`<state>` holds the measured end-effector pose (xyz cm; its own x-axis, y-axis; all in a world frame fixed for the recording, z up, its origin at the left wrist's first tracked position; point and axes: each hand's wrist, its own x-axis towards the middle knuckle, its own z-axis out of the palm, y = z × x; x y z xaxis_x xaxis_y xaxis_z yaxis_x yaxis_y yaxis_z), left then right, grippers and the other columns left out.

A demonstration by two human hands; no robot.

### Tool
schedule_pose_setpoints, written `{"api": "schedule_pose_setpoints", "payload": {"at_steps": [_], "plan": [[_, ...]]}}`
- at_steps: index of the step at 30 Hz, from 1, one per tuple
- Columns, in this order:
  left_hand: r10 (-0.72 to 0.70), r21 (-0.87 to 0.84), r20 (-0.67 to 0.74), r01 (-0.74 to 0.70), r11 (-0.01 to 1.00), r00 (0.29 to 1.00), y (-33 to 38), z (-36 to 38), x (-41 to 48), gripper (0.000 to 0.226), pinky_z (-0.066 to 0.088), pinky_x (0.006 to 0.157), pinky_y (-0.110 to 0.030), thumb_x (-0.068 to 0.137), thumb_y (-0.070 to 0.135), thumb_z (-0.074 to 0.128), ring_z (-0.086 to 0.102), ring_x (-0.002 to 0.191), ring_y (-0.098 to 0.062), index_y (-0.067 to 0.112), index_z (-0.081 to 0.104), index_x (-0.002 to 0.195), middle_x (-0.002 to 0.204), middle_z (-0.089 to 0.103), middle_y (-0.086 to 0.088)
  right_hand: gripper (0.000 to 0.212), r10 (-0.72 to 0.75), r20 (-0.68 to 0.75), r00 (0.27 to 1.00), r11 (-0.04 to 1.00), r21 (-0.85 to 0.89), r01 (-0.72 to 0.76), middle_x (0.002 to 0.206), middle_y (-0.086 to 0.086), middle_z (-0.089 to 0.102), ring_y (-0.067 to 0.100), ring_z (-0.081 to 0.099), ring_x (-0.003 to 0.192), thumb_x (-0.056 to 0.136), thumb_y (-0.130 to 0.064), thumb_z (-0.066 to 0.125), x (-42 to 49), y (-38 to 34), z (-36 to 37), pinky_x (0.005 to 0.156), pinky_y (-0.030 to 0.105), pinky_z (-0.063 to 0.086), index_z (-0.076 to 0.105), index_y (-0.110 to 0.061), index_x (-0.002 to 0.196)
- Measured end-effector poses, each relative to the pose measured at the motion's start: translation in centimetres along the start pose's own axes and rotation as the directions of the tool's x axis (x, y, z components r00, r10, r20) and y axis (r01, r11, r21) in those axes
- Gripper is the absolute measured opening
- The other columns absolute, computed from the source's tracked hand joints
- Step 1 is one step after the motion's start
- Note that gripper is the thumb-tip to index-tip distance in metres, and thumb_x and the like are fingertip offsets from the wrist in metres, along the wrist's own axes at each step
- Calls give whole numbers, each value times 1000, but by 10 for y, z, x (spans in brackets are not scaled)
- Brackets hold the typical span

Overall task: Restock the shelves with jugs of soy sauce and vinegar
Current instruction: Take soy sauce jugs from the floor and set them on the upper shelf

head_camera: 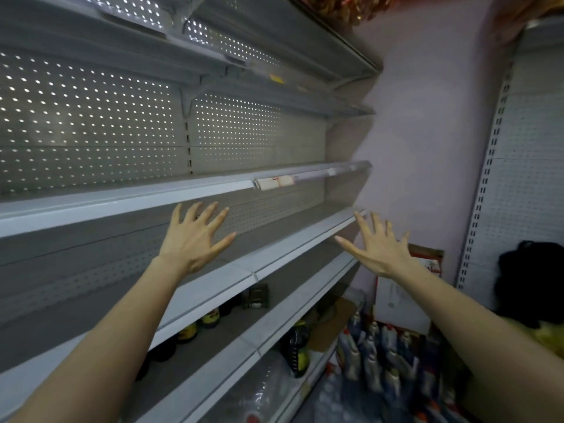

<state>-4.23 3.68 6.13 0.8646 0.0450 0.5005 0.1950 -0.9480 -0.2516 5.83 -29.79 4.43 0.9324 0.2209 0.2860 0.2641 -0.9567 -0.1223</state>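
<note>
No text can be read. The print on a price tag [276, 182], clipped to a shelf rail [122, 203] toward 12 o'clock, is blurred. Bottle labels [210, 319] at 7 o'clock are smeared likewise.

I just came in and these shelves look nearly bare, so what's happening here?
A person faces a grey shelf rack, both arms stretched out. The left hand and right hand are open with fingers spread, holding nothing, in front of a bare shelf. A few dark bottles stand on the shelf below it, and more bottles with red caps are packed on the floor to the right.
</note>
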Motion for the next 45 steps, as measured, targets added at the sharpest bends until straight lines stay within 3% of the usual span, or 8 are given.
{"api": "schedule_pose_setpoints", "payload": {"at_steps": [3,15,19,23,27,31,45], "plan": [[47,-21,10,-46,999,999,12,11,16,102,4,117,-48,66,71,-20,13,146,-24,28,10,153,160,13,1,94,65,53,996,997,-49,-62,160,5,-15,35,-3,147,75,-83,11,2,16,10,112,67,3,-10,-33,151],[178,-118,91,-167,979,980,20,105,90,96,7,116,-49,73,74,-17,15,145,-26,26,6,153,160,15,-1,84,192,-28,981,975,-110,-194,162,2,-3,33,6,147,85,-77,19,38,29,56,111,67,5,3,-30,153],[218,-158,134,-197,968,967,22,136,109,75,11,115,-48,91,68,3,17,144,-26,26,7,153,159,19,-1,84,236,-22,972,964,-117,-237,162,3,-2,32,6,147,86,-77,21,52,22,75,111,64,5,4,-30,153],[272,-233,171,-229,945,947,32,163,113,67,12,115,-48,96,60,15,17,144,-25,27,6,154,159,18,0,86,261,29,965,954,-162,-253,162,3,-7,31,1,148,85,-78,18,58,21,98,113,62,4,-2,-30,154],[329,-263,184,-276,925,926,45,197,119,73,14,115,-48,93,66,5,21,143,-24,26,11,153,157,25,0,86,304,84,949,944,-162,-288,161,3,-10,31,0,148,84,-78,18,59,30,122,113,64,3,-3,-30,153],[360,-310,163,-298,903,919,65,217,127,100,18,112,-47,69,71,-14,28,141,-24,26,18,152,153,34,1,86,344,124,931,930,-184,-319,162,4,-8,32,2,148,85,-78,17,64,49,142,112,65,4,-2,-30,153],[415,-353,253,-316,881,874,190,281,222,98,12,116,-44,69,70,-13,19,144,-23,24,3,154,159,19,-1,80,400,189,897,916,-115,-384,162,4,0,31,5,147,90,-73,19,143,171,207,112,64,1,2,-28,153]]}}
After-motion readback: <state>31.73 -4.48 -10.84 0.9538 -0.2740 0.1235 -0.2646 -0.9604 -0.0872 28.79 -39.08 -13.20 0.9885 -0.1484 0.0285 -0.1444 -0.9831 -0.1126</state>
